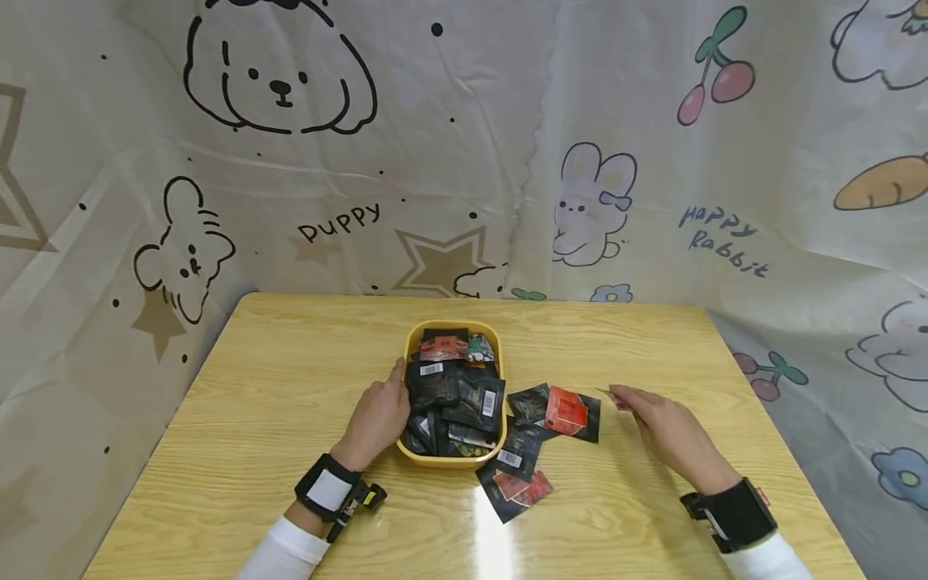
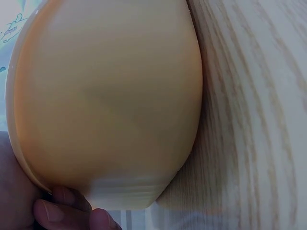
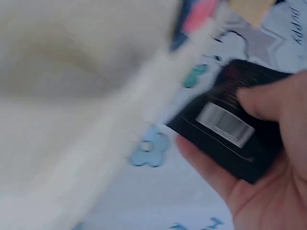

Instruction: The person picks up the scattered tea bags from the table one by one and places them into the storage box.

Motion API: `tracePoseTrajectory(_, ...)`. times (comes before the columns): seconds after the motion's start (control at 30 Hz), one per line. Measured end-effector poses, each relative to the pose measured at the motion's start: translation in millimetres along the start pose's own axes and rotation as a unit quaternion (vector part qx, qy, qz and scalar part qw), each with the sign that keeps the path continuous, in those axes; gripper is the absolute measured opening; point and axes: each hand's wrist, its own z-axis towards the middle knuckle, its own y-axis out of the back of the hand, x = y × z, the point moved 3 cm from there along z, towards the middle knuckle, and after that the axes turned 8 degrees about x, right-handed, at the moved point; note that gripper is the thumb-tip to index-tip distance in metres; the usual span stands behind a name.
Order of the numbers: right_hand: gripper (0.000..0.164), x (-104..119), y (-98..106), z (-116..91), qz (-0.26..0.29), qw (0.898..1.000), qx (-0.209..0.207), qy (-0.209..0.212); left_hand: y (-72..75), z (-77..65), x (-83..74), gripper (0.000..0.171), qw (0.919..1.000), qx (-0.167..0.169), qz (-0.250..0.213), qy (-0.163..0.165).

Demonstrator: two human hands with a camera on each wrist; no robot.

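A yellow plastic bin [image 1: 451,462] filled with black sachets [image 1: 435,387] stands in mid-table. My left hand [image 1: 377,419] holds its left side; in the left wrist view curled fingers [image 2: 62,211] touch the outer wall [image 2: 110,96] below the rim, and the thumb is hidden. On the right, my right hand [image 1: 670,431] is raised over the table and pinches a black sachet [image 3: 230,122] with a white barcode label between thumb and fingers. The head view shows that sachet nearly edge-on. Close by on its left lie loose sachets, one with a red front [image 1: 565,411].
More loose black sachets [image 1: 518,447] overlap beside the bin's right wall, with a red-printed one [image 1: 532,489] nearest the front. A wood-grain table [image 1: 290,362] backs onto a printed cloth [image 1: 464,121] with cartoon animals.
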Motion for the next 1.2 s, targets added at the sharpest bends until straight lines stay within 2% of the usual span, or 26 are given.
tracePoseTrajectory(0.13, 0.048, 16, 10, 36, 0.013, 0.996, -0.073, 0.045, -0.5, -1.4, 1.5, 0.052, 0.9999, 0.008, -0.007, 0.007)
tracePoseTrajectory(0.2, 0.047, 29, 10, 57, 0.032, 0.994, -0.078, 0.064, -2.1, -2.5, 1.3, 0.052, 0.9998, 0.01, -0.011, 0.01)
tracePoseTrajectory(0.33, 0.047, 59, 2, 99, 0.074, 0.99, -0.063, 0.097, -6.3, -3.7, 1.2, 0.052, 0.9998, 0.008, -0.012, 0.011)
tracePoseTrajectory(0.47, 0.047, 89, -17, 135, 0.105, 0.985, -0.041, 0.13, -8.4, -4.4, 0.5, 0.051, 1.0, -0.001, -0.008, 0.001)
tracePoseTrajectory(0.63, 0.045, 116, -43, 165, 0.11, 0.983, 0.0, 0.15, -8.7, -3.7, -2.4, 0.05, 0.9998, -0.009, 0.007, -0.017)
tracePoseTrajectory(0.77, 0.045, 122, -54, 179, 0.132, 0.984, 0.067, 0.101, -8.0, -3.4, -4.0, 0.05, 0.9997, -0.009, 0.012, -0.02)
tracePoseTrajectory(0.87, 0.055, 120, -60, 183, 0.143, 0.979, 0.137, 0.055, -6.7, -4.0, -4.1, 0.05, 0.9997, -0.012, 0.011, -0.017)
tracePoseTrajectory(0.93, 0.063, 117, -61, 182, 0.155, 0.974, 0.163, 0.035, -6.0, -4.3, -4.0, 0.051, 0.9997, -0.01, 0.011, -0.017)
tracePoseTrajectory(1.1, 0.073, 101, -54, 174, 0.174, 0.973, 0.152, 0.018, -1.3, -3.1, -1.6, 0.051, 0.9997, -0.011, 0.018, -0.015)
tracePoseTrajectory(1.2, 0.073, 86, -50, 168, 0.166, 0.977, 0.135, 0.006, 3.8, -1.7, 1.0, 0.051, 0.9996, -0.016, 0.022, -0.012)
